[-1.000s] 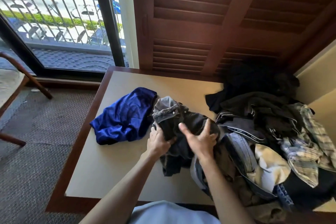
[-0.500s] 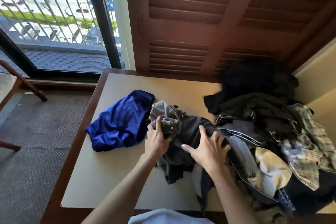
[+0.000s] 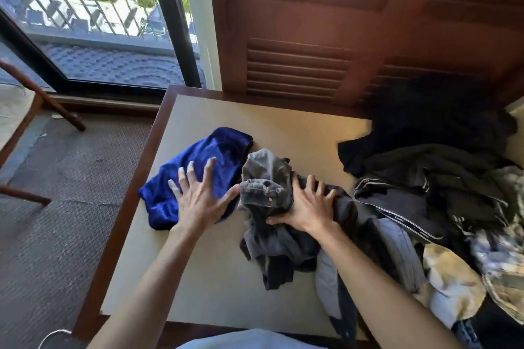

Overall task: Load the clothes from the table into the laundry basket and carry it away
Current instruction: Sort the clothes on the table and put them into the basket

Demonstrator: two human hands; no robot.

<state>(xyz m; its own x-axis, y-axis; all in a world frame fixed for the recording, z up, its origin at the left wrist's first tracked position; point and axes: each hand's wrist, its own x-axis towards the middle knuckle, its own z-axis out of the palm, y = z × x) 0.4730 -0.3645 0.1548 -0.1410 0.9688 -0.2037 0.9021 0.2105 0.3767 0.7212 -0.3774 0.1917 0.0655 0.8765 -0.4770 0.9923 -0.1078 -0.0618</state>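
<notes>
Left grip (image 3: pixel 198 201) spread wide over blue garment (image 3: pixel 209 156), right grip (image 3: pixel 309 207) clutching grey jeans (image 3: pixel 269 178), beige table (image 3: pixel 297 127)

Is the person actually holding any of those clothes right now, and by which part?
The right hand grips the grey jeans near the bunched waistband. The left hand, fingers spread over the blue garment, holds nothing.

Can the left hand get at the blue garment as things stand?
Probably yes. The left hand is spread open right over the blue garment, which lies apart from the pile on the table with nothing on top of it. The right hand is on the grey jeans beside it.
</notes>
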